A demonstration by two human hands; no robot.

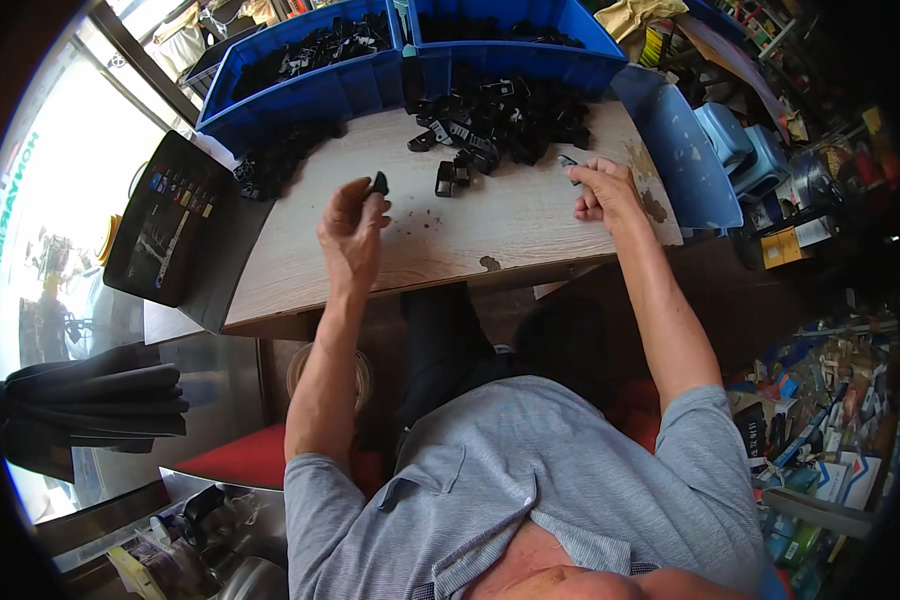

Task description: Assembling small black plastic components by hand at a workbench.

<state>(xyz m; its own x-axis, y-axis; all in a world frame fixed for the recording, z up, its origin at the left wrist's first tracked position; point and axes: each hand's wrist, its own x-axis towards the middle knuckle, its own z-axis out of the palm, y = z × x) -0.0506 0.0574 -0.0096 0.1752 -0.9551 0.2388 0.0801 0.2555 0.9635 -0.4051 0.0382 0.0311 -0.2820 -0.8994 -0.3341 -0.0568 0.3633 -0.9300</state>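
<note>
Left hand (353, 222) was raised just above the wooden table (530, 235), thumb and fingertips pinched together on a small black plastic part (378, 183). Right hand (602, 192) rested on the table near its right edge, fingers closed on a second small dark piece (568, 161) — shape too small to tell. The part looked light, rigid, moulded, matt black, with a rounded end; likely easy to take by its edges, not fragile. A loose heap of like black parts (500, 118) lay beyond the hands, against two blue bins (320, 95) holding more — a few strays (448, 178) between.
</note>
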